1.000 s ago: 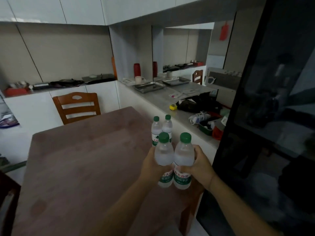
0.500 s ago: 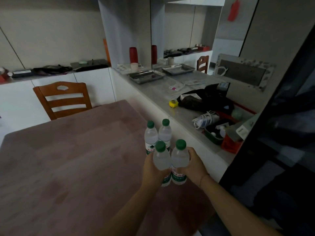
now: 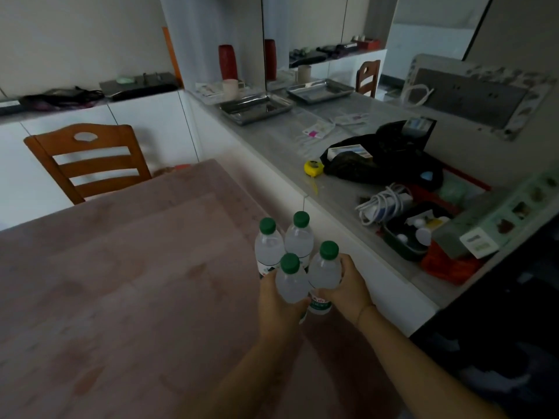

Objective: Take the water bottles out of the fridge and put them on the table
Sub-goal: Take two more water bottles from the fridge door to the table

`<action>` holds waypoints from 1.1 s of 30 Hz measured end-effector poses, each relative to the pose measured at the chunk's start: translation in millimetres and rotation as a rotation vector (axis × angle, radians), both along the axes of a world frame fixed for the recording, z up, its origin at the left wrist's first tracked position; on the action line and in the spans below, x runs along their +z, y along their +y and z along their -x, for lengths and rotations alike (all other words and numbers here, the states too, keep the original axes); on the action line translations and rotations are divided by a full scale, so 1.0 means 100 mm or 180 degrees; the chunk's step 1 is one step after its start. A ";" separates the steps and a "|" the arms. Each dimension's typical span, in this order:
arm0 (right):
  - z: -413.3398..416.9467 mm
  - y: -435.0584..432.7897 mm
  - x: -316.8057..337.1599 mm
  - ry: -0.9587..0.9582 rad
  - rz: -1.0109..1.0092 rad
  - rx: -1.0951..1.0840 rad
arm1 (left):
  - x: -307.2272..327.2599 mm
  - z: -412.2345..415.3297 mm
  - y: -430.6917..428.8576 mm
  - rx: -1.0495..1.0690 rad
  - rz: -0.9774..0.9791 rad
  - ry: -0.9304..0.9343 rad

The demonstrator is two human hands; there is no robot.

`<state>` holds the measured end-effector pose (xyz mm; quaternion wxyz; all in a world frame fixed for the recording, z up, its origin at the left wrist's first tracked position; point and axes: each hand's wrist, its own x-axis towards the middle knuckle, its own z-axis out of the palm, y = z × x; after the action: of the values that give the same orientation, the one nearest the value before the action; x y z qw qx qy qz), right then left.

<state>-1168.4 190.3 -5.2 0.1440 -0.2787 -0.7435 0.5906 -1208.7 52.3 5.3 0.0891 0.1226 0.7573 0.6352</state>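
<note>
Left hand (image 3: pixel 279 300) curls round the lower body of one green-capped water bottle (image 3: pixel 291 281); we log a full grasp, thumb across the front. Right hand (image 3: pixel 348 290) grips a second bottle (image 3: pixel 323 272) the same way, fingers round its far side, thumb just above the label. Both held bottles are upright and pressed side by side, over the near right part of the table (image 3: pixel 136 282). We cannot tell whether their bases rest on the tabletop or hang just above it. Just behind them a third bottle (image 3: pixel 268 247) and a fourth bottle (image 3: pixel 299 238) stand upright on the table, touching each other, no hand on them. The table has a brownish-pink top, and a wooden chair (image 3: pixel 90 158) stands at its far left end. Right of the table a pale counter (image 3: pixel 332 204) runs away from us. On it we note a yellow tape measure (image 3: pixel 313 167), a black bag (image 3: pixel 384 158), a coil of white cable (image 3: pixel 384 202), a dark green tub (image 3: pixel 402 246) of small containers, and farther back a metal tray (image 3: pixel 257 108) near a red cup (image 3: pixel 227 62).
</note>
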 end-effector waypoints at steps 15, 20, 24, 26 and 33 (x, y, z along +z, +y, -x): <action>0.05 0.06 -0.02 -0.0097 0.0023 0.0197 | -0.05 0.06 0.04 -0.0169 0.0048 0.0399; 0.02 -0.01 0.10 0.0131 -0.0018 0.0243 | -0.19 0.04 0.00 -0.0117 0.0167 -0.0071; -0.22 -0.01 0.10 0.0229 0.0036 0.0204 | -0.18 -0.10 -0.09 -0.0120 0.0220 0.0040; -0.36 -0.02 0.09 0.0020 -0.0050 0.0107 | -0.16 -0.21 -0.15 -0.0140 0.0277 0.0155; -0.81 -0.25 0.18 0.0004 -0.0267 -0.0052 | -0.15 -0.67 -0.45 -0.0386 0.0778 -0.0178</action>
<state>-1087.1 165.4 12.9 0.1608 -0.2781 -0.7653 0.5578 -1141.4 7.4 -9.6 0.1627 0.1386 0.8175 0.5348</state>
